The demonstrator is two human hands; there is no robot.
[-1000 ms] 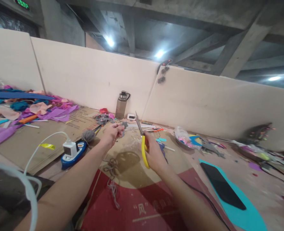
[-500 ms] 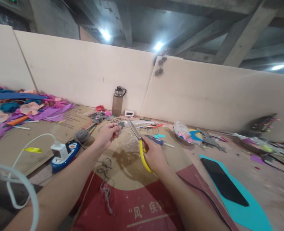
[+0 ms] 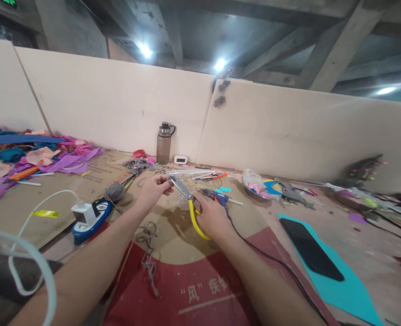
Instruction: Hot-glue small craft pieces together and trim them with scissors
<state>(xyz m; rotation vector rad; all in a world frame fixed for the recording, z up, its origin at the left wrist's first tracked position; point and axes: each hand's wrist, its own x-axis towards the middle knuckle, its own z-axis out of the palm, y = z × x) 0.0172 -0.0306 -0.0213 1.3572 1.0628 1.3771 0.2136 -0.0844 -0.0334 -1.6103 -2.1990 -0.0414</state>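
Observation:
My right hand (image 3: 211, 214) is wrapped round the yellow handles of a pair of scissors (image 3: 194, 221), whose blades point up and to the left. The blade tips reach the fingers of my left hand (image 3: 154, 191), which pinch a small grey piece, mostly hidden now behind the fingers and blades. Grey yarn (image 3: 148, 244) lies in a loose tangle on the cardboard (image 3: 173, 253) below my hands. Left of my left hand, a ball of grey yarn (image 3: 114, 192) rests by a blue power strip (image 3: 91, 222). A blue glue gun (image 3: 217, 196) lies just beyond my right hand.
A water bottle (image 3: 163, 147) and a small white clock (image 3: 180, 160) stand by the back board. Coloured scraps (image 3: 40, 156) are heaped at left. At right are a bowl (image 3: 255, 195) and a black phone (image 3: 311, 249) on turquoise sheet (image 3: 350, 294). A white cable (image 3: 20, 249) loops near my left arm.
The scissors have moved left and their blades have come together at the grey piece in my left hand. The view has shifted slightly, and more of the glue gun shows.

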